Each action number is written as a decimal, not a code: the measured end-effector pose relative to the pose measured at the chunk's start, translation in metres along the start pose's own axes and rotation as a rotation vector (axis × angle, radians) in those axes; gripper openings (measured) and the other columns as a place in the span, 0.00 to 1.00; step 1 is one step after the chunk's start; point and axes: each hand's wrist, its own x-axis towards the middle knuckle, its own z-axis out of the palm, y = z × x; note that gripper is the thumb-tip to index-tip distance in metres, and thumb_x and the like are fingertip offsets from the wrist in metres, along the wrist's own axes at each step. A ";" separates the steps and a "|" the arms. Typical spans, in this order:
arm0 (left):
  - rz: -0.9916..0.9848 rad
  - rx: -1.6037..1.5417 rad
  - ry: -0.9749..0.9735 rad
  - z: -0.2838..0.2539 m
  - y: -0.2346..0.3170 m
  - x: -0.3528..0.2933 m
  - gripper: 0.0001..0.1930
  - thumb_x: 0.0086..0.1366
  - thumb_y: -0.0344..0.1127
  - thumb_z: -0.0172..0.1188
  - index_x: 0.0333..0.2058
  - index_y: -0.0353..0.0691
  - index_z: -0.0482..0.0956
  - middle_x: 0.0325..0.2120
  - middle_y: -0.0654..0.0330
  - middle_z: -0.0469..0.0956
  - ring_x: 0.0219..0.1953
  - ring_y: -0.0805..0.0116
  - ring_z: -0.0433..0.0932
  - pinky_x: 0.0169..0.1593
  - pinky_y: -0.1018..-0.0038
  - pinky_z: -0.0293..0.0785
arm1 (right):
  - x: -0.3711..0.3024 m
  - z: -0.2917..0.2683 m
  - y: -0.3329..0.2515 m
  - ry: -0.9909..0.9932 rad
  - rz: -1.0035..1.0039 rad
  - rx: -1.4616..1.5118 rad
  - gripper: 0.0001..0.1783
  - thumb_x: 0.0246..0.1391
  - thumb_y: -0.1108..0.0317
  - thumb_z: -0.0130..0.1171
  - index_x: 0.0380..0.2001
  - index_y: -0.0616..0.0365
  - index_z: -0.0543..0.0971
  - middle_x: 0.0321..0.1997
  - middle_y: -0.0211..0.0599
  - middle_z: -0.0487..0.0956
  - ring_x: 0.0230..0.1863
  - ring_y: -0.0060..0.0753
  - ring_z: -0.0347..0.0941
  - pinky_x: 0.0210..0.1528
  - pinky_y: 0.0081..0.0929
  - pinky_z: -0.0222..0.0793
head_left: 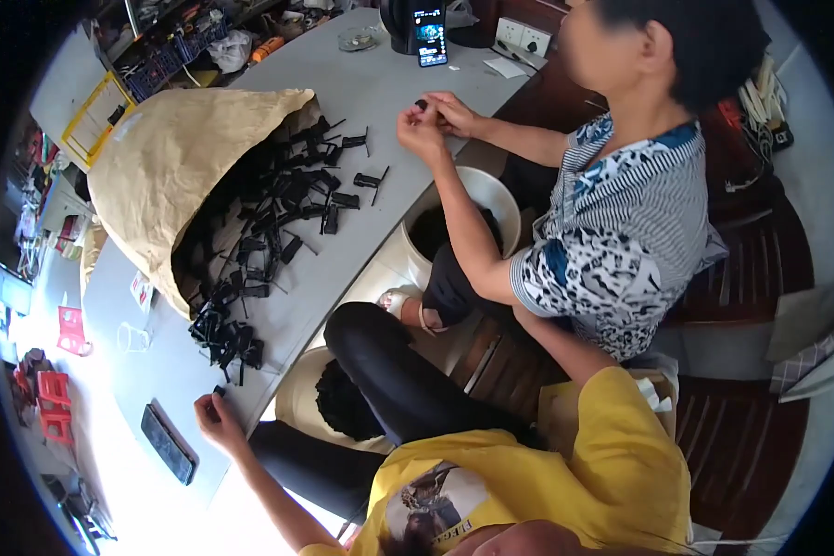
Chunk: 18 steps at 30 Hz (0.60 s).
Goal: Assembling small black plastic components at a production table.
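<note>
At the near edge of the grey table [361,246], my left hand [220,424] is closed, pinching a small black part [219,392] whose details are too small to make out. Just beyond it lies a heap of black plastic parts [278,204], many with thin stems, spilling from the mouth of a large brown paper sack [162,162]. A dark phone [168,443] lies flat to the left of my left hand. My right forearm [565,345] reaches toward the co-worker's side, and my right hand is hidden there.
A co-worker [621,222] sits at the right, both hands [435,125] around a small black piece. White buckets holding dark contents [463,218] stand below the table edge. A lit phone [429,37] stands upright at the far end. A cardboard box [558,412] is beside me.
</note>
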 end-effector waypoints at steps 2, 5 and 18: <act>0.027 0.029 0.012 -0.001 -0.002 0.000 0.08 0.59 0.36 0.55 0.27 0.37 0.72 0.19 0.62 0.69 0.20 0.74 0.64 0.25 0.76 0.62 | -0.010 -0.017 -0.029 0.072 -0.033 -0.089 0.32 0.53 0.51 0.47 0.59 0.54 0.60 0.63 0.48 0.56 0.63 0.48 0.52 0.62 0.41 0.47; 0.029 0.023 -0.007 0.003 0.005 -0.001 0.07 0.58 0.36 0.56 0.27 0.38 0.72 0.18 0.62 0.69 0.19 0.71 0.65 0.24 0.75 0.62 | -0.013 -0.027 -0.043 0.007 0.139 -0.159 0.32 0.52 0.51 0.49 0.57 0.55 0.62 0.62 0.46 0.59 0.61 0.48 0.54 0.60 0.43 0.49; 0.089 0.094 0.005 -0.007 0.022 -0.005 0.07 0.58 0.34 0.55 0.26 0.37 0.71 0.20 0.58 0.70 0.21 0.66 0.67 0.25 0.73 0.63 | -0.008 -0.015 -0.033 -0.111 0.161 -0.348 0.32 0.56 0.55 0.46 0.61 0.54 0.54 0.65 0.48 0.51 0.64 0.48 0.47 0.62 0.40 0.46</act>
